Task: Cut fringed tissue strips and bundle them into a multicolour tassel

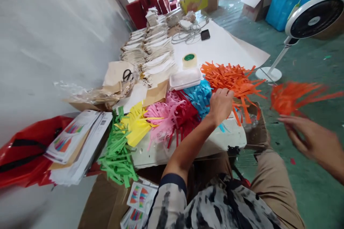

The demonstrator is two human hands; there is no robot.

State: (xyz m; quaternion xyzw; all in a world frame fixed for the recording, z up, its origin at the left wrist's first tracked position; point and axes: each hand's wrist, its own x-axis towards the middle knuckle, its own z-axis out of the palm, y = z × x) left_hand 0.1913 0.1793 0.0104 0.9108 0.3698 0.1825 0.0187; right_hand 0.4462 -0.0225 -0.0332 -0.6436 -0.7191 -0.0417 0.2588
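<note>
Resting on the paper fringes, the left hand [220, 106] sits where a blue fringe [197, 94] meets an orange fringe [231, 78]. Its fingers [228, 93] lie together over the strips, though whether they pinch any cannot be told. To the right, a second orange fringe [294, 96] shows blurred in the air, just above the right hand [309, 139]. That hand's fingers [290, 128] are also blurred and look slightly apart, and whether they hold the fringe cannot be told.

Running left from the blue fringe across a white board [161, 157] lie a red fringe [185, 114], a pink fringe [163, 118], a yellow fringe [135, 123] and a green fringe [116, 154]. Farther off stand a clear plastic tub [185, 78] and a roll of tape [189, 61], with black-handled scissors [128, 75] to their left. Stacks of white paper pieces [153, 53] fill the far middle, beside a phone [205, 34] and a coiled cable [186, 34]. Printed sheets [77, 139] lie at the left on a red plastic bag [24, 150]. A white fan [314, 18] stands at the far right on the green floor [317, 186].
</note>
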